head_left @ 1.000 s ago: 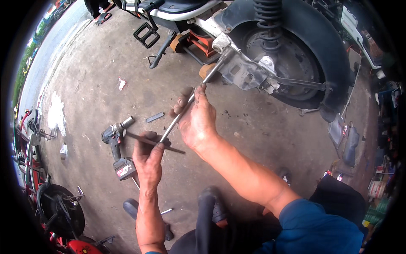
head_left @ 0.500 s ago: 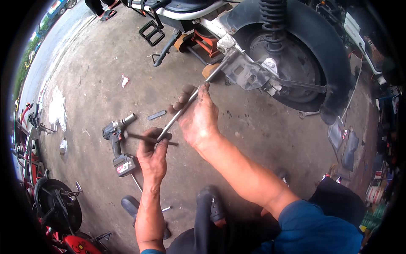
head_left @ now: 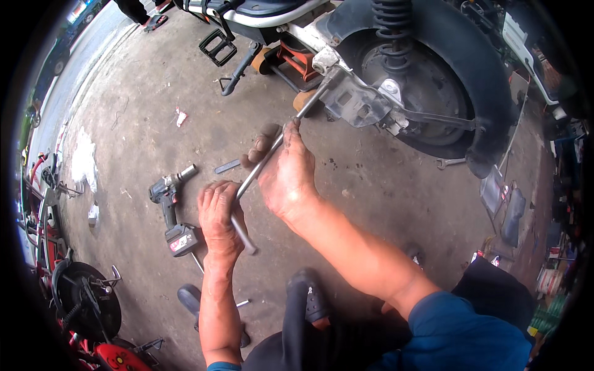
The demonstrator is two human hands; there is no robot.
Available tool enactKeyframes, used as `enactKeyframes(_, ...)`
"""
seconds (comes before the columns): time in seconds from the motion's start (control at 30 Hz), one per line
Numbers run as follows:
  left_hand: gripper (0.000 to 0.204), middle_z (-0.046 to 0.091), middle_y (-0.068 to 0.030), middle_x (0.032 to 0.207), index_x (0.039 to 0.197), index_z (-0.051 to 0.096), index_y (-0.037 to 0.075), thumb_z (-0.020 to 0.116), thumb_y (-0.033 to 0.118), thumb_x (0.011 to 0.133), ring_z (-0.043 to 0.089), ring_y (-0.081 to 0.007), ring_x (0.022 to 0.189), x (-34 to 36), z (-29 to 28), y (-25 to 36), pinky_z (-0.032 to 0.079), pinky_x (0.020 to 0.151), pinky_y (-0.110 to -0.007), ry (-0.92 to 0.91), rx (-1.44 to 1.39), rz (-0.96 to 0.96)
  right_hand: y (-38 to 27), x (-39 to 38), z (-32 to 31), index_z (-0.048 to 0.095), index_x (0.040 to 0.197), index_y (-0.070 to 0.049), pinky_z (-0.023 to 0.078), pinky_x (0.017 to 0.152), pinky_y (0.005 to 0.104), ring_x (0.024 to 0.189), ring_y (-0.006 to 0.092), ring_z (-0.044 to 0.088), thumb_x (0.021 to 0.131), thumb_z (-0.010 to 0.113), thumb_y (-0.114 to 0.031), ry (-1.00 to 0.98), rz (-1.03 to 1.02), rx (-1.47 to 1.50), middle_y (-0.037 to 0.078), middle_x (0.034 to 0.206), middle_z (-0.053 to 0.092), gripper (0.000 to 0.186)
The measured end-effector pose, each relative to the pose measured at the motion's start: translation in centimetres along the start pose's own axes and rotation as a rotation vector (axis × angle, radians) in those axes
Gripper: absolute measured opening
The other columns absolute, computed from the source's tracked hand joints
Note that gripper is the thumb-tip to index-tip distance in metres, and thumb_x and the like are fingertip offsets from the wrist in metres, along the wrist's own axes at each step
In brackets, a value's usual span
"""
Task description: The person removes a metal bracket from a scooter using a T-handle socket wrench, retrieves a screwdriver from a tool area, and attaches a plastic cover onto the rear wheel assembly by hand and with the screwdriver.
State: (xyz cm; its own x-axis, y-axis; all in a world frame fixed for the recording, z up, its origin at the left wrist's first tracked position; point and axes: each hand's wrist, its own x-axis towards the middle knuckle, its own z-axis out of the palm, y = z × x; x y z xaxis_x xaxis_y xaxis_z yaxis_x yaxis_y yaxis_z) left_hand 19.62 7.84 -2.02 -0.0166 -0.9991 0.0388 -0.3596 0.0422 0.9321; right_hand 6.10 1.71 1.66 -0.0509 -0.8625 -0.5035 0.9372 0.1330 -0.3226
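A long metal T-handle wrench (head_left: 249,179) slants from the middle of the view up to the frame by the rear wheel of a two-wheeler (head_left: 346,74). Its far tip meets the metal bracket (head_left: 357,104) there; how it seats is too small to tell. My left hand (head_left: 219,213), back upward, is closed around the crossbar, whose lower end sticks out below the fingers. Higher up, my right hand (head_left: 291,164) wraps loosely round the shaft, with dark, dirty fingers on one side and the palm on the other.
A cordless impact wrench (head_left: 170,210) lies on the concrete left of my hands, near a flat grey metal bar (head_left: 227,166). An orange stand (head_left: 300,60) is under the two-wheeler. An open-end wrench (head_left: 450,162) lies by the tyre. A person's sandalled foot (head_left: 154,22) is at the far left.
The crossbar has turned from nearly level to pointing down toward me. My left hand has turned with it, its back now showing. My right hand stays around the shaft.
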Motion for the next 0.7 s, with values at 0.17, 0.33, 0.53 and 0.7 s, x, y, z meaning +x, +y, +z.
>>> enactKeyframes(0.17,0.049,0.05,-0.0176,0.121,0.124,0.046,-0.003,0.062,0.01,0.08,0.047,-0.0292,0.114,-1.5,0.6,0.0,0.036,0.099,-0.04,0.495,-0.1,-0.066,-0.4,0.4,-1.3,0.046,0.086,-0.012,0.042,0.068,0.0347,0.06,0.0125,0.044,0.099,0.032,-0.041,-0.034,0.03,-0.005,-0.001,0.065,0.044,0.035)
enactKeyframes(0.33,0.04,0.064,-0.0169,0.095,0.115,0.052,-0.006,0.062,0.02,0.086,0.063,-0.0282,0.084,-1.5,0.4,0.4,0.048,0.079,-0.038,-0.23,-0.692,-0.315,-0.5,-0.1,-1.2,0.046,0.085,-0.013,0.041,0.066,0.0339,0.059,0.0124,0.043,0.098,0.032,-0.043,-0.035,0.038,-0.013,-0.001,0.064,0.044,0.035)
enactKeyframes(0.53,0.04,0.058,-0.0147,0.102,0.117,0.052,0.0,0.059,-0.002,0.078,0.055,-0.0276,0.101,0.1,1.5,1.4,0.041,0.092,-0.038,0.344,0.74,0.475,-0.9,0.8,-1.3,0.046,0.085,-0.013,0.04,0.065,0.0337,0.058,0.0122,0.043,0.098,0.033,-0.043,-0.042,0.049,0.045,-0.002,0.063,0.043,0.035)
enactKeyframes(0.7,0.048,0.062,-0.0203,0.086,0.106,0.053,-0.007,0.051,0.038,0.09,0.062,-0.031,0.077,-3.3,-0.1,-0.1,0.05,0.074,-0.045,-0.195,-1.299,-0.571,-0.7,0.3,-0.7,0.046,0.084,-0.013,0.04,0.065,0.0336,0.057,0.0123,0.043,0.098,0.033,-0.042,-0.08,0.056,0.049,-0.002,0.062,0.043,0.035)
